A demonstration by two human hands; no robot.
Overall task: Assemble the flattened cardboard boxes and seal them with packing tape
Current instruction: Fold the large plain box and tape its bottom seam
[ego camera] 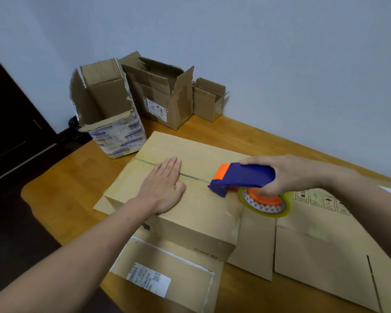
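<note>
A brown cardboard box (196,154) stands assembled on the wooden table, its two top flaps meeting in a dark seam across the middle. My left hand (165,186) lies flat on the top, fingers straight, pressing over the seam. My right hand (287,175) grips the blue handle of a blue and orange tape dispenser (242,175). Its front edge touches the box top on the seam, right of my left hand. A roll of clear tape (266,204) sits on the dispenser under my right hand.
Flattened cardboard (325,263) lies on the table (61,199) to the right, and another flat piece with a white label (165,279) lies near me. Three open boxes (163,96) stand at the table's far end by the wall. A dark door is at the left.
</note>
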